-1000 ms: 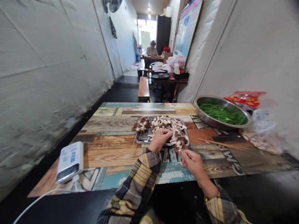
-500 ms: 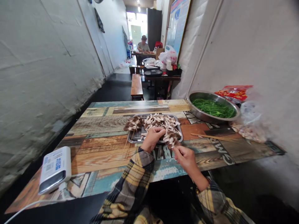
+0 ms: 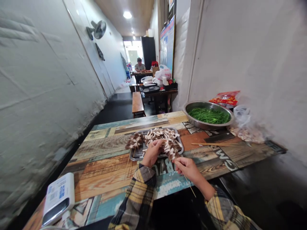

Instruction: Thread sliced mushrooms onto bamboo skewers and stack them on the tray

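Observation:
A bamboo skewer (image 3: 191, 187) threaded with brown-and-white mushroom pieces (image 3: 170, 152) is held between my hands, over the near right edge of a metal tray (image 3: 136, 158). My right hand (image 3: 189, 169) is closed round the skewer just below the mushrooms, its bare end sticking out towards me. The fingers of my left hand (image 3: 153, 152) pinch a mushroom at the skewer's far end; the tip there is hidden. Torn mushroom strips (image 3: 159, 134) are heaped in the tray. Filled mushroom skewers (image 3: 134, 141) lie across its left side, sticks pointing towards me.
Bare bamboo skewers (image 3: 213, 144) lie right of the tray. Behind them stand a steel basin (image 3: 203, 125) of green chives (image 3: 209, 115) and plastic bags (image 3: 247, 127). A white device (image 3: 59, 195) with a cable sits front left. A person (image 3: 139, 65) sits at a far table.
My view has tilted up and shifted, so the table appears lower. The skewer's bare end now shows below my right hand. Both hands stay at the mushroom skewer.

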